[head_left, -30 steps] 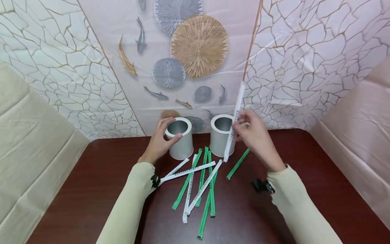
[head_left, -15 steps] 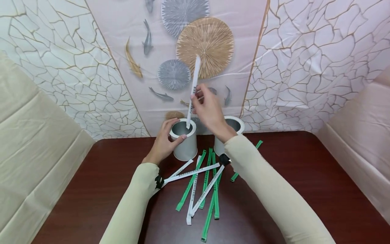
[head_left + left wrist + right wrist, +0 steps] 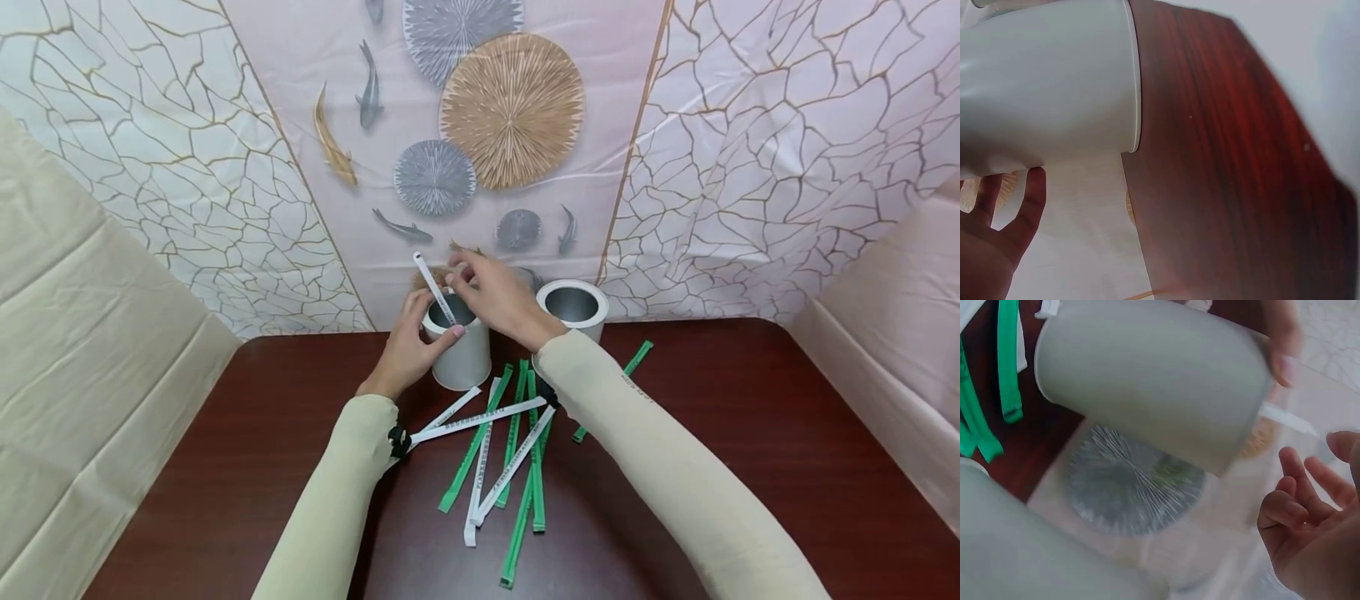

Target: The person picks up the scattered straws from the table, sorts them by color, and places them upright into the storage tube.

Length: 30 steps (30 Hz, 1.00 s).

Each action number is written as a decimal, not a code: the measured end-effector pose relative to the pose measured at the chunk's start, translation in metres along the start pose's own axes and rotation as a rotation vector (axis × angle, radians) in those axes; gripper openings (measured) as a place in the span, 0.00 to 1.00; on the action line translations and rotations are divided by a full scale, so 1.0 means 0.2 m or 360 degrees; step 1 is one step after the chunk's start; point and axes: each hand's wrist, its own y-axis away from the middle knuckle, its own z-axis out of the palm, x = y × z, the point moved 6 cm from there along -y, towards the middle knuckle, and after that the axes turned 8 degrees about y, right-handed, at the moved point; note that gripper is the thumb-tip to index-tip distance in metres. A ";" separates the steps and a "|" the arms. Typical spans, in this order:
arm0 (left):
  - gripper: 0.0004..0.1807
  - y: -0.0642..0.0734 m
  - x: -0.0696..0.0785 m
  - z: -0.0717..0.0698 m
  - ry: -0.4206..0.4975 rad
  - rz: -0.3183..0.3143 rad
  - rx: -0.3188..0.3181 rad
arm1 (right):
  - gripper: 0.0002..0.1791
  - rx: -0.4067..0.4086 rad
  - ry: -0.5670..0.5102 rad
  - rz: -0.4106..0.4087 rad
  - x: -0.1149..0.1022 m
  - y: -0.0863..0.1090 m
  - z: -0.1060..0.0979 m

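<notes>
My left hand (image 3: 408,346) grips the left grey metal can (image 3: 463,364) near its rim, thumb in front and fingers around the far side. The left wrist view shows its fingertips against the can's wall (image 3: 1054,81). A slim white paper-wrapped straw (image 3: 432,286) leans leftward out of this can, its lower end hidden inside. Just right of the rim hovers my right hand (image 3: 497,296), its fingers loosely bent and holding nothing. In the right wrist view the straw's tip (image 3: 1288,419) stands apart from those fingers. A second grey can (image 3: 592,332) stands to the right, partly behind the right wrist.
Several white-wrapped straws (image 3: 480,421) and green-wrapped straws (image 3: 517,546) lie crossed on the dark wooden table (image 3: 285,433) before the cans. Another green straw (image 3: 637,358) lies right, partly under the right forearm. A patterned cloth backdrop (image 3: 510,108) rises behind the table.
My right hand has carried the white straw leftward from near the right can into the left can and let go of it. The left hand keeps its grip on the can.
</notes>
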 end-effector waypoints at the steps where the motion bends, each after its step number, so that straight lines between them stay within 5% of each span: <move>1: 0.38 0.00 0.00 0.00 0.0000 -0.0006 -0.0002 | 0.20 -0.0001 -0.0027 0.0008 0.00 0.02 -0.02; 7: 0.38 -0.01 -0.01 0.00 0.0001 -0.0005 -0.0005 | 0.21 -0.0026 -0.0243 -0.0025 0.00 0.19 -0.19; 11: 0.38 0.00 -0.03 -0.02 0.0022 -0.0006 0.0015 | 0.15 -0.0240 -0.0394 -0.0065 0.03 0.33 -0.19; 16: 0.37 0.02 -0.03 -0.04 0.0048 -0.0009 0.0047 | 0.06 -0.0648 -0.0478 -0.0170 0.11 0.48 -0.06; 22: 0.37 0.02 -0.02 -0.02 0.0051 -0.0005 0.0046 | 0.05 -0.1031 -0.0316 -0.0351 0.23 0.62 0.17; 30: 0.37 0.01 0.00 0.00 0.0065 -0.0013 0.0033 | 0.06 -0.1195 -0.0047 -0.0445 0.30 0.71 0.33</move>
